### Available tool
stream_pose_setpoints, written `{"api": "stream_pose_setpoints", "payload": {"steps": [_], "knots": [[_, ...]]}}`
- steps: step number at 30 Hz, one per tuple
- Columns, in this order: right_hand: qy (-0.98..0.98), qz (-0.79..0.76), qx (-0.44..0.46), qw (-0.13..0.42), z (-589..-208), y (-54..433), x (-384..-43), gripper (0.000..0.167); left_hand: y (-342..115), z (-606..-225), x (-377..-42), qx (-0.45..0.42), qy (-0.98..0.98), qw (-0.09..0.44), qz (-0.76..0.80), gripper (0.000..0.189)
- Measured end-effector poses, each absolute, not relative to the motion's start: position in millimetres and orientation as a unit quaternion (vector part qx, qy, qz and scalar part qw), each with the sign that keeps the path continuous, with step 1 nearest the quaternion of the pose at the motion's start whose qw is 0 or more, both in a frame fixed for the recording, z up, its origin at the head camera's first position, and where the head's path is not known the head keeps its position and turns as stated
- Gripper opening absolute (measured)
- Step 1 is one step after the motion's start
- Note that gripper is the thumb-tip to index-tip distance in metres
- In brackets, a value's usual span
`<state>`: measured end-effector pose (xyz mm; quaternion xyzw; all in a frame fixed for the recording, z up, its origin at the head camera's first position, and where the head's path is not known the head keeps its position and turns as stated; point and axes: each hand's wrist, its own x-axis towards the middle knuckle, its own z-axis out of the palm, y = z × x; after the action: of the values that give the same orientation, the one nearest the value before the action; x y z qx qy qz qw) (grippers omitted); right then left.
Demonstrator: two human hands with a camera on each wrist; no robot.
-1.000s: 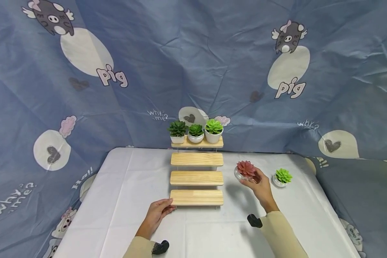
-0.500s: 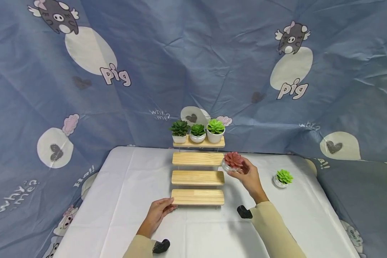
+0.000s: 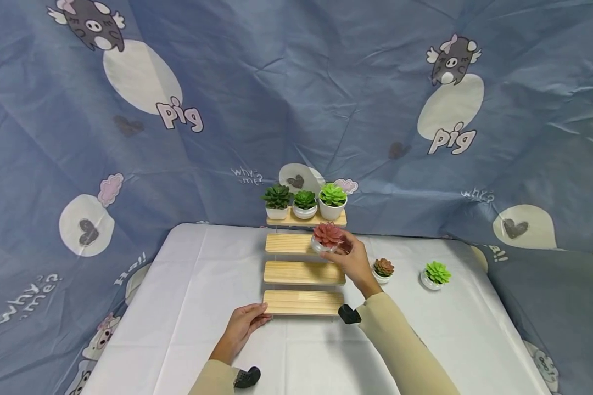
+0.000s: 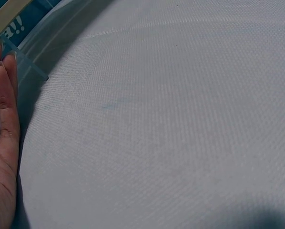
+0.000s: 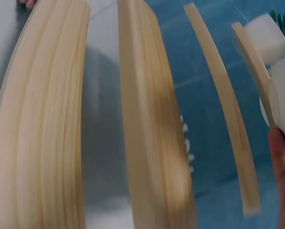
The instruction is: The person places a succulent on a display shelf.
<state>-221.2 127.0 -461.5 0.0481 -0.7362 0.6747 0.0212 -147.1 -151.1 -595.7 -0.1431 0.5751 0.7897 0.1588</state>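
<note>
My right hand (image 3: 353, 263) grips a red succulent (image 3: 328, 234) in a round white pot, held up over the right half of the tiered wooden shelf's second board from the top (image 3: 287, 243). In the right wrist view, the white pot (image 5: 283, 95) shows at the right edge with a fingertip against it. My left hand (image 3: 242, 326) pinches the left end of the lowest board (image 3: 303, 302), thumb on top and fingers beneath. Only part of the left hand (image 4: 4, 143) appears in the left wrist view, by a clear support.
Three green potted succulents (image 3: 305, 201) line the top board. Right of the shelf, a brownish-red succulent (image 3: 382, 269) and a bright green one (image 3: 436, 274) stand on the white tablecloth (image 3: 202, 285). A blue patterned cloth (image 3: 296, 109) hangs behind.
My right hand has carried the red succulent leftward, from beside the shelf to over its second board. The brownish-red succulent behind that hand has come into view. My left hand stays put.
</note>
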Motion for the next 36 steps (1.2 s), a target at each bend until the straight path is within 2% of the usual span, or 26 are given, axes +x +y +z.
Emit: {"api": "stream_pose_setpoints", "payload": {"steps": [8,17,36], "knots": [[-0.755,0.651,0.073,0.014,-463.5,93.0,-234.9,0.067,-151.7,-596.7,-146.5,-0.146,0.578,0.159,0.787,0.023],[-0.771,0.632,0.082,0.003,-463.5,61.0,-241.4,0.065,-151.5,-597.1,-146.3,-0.138,0.571,0.163,0.793,0.019],[-0.786,0.607,0.118,0.005,-467.9,29.8,-247.0,0.063,-153.4,-595.2,-145.4,-0.134,0.571,0.164,0.793,0.024]]}}
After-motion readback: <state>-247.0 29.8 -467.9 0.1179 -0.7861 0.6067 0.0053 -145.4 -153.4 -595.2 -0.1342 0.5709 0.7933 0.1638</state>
